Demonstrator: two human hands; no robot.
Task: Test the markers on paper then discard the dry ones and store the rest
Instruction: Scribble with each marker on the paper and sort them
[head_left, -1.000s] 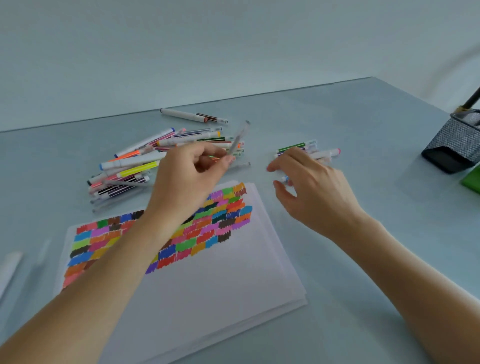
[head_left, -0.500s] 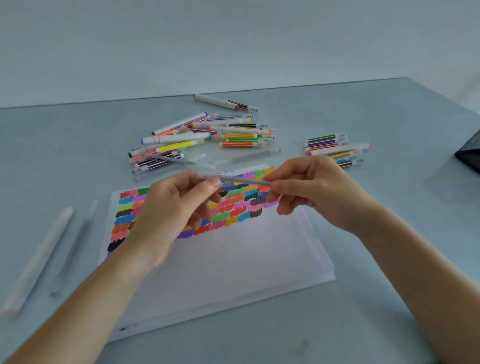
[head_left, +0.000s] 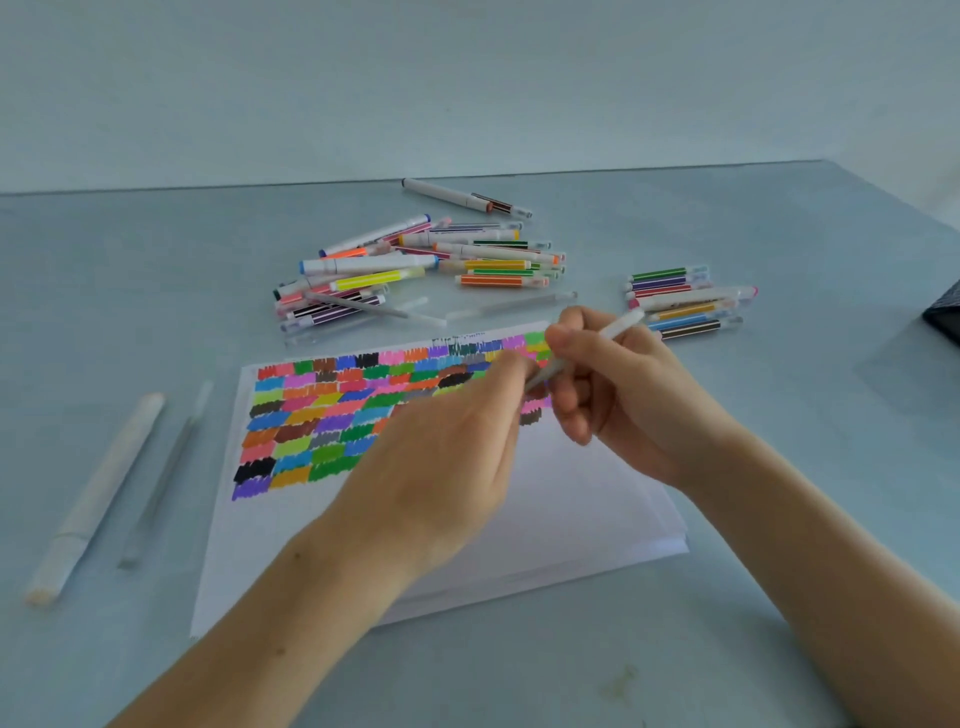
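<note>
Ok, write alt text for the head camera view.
A right hand grips a pale pen-like marker over a stack of white paper filled with coloured test swatches, while the left hand, blurred, sits beside its lower end. Behind lie a large marker pile and a smaller group; two pale pens lie left.

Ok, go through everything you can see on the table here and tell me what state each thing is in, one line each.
Left hand: curled above the paper, blurred.
Right hand: gripping a pale marker.
Pale marker: held tilted over the swatches.
Paper stack: flat, upper part filled with colour swatches.
Big marker pile: loose, jumbled, capped.
Small marker group: lying side by side, right of the pile.
Two pale pens: lying apart at left.
</note>
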